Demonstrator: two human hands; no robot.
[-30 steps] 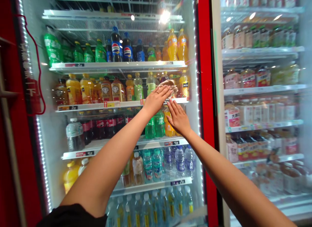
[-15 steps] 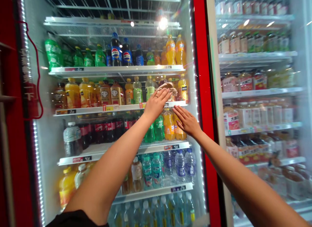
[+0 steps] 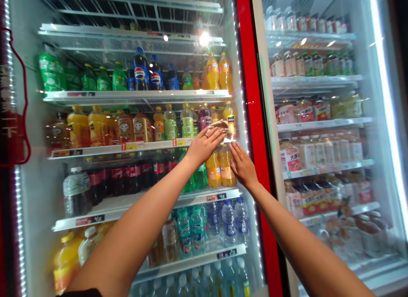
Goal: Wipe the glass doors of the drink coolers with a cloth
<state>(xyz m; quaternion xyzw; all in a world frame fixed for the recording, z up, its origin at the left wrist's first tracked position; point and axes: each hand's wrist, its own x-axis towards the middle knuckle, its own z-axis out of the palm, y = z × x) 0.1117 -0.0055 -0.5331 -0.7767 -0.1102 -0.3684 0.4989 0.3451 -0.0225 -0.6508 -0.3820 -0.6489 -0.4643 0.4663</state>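
Note:
My left hand point(image 3: 208, 143) presses a crumpled, pale brown-and-white cloth point(image 3: 220, 125) against the glass of a drinks fridge door. Its fingers lie over the cloth, and one wears a ring. Just to the right and slightly lower, my right hand point(image 3: 243, 164) is flat with fingers stretched, apparently resting on the glass with nothing in it. Behind the cloth, partly covered, stands a yellow juice bottle point(image 3: 229, 113) on a shelf. Orange soda bottles point(image 3: 213, 169) are on the shelf below, between and beneath my hands.
A red door frame point(image 3: 251, 75) runs down just right of my right hand. Beyond it is a second glass-fronted fridge with white shelves point(image 3: 325, 124) of bottles. Cola bottles point(image 3: 139, 71) stand on an upper shelf. A red cord point(image 3: 25, 97) hangs at the left.
The view has swung right, so the shelves sit further left. Both hands, with the cloth under my left one, have slid right across the glass relative to the bottles.

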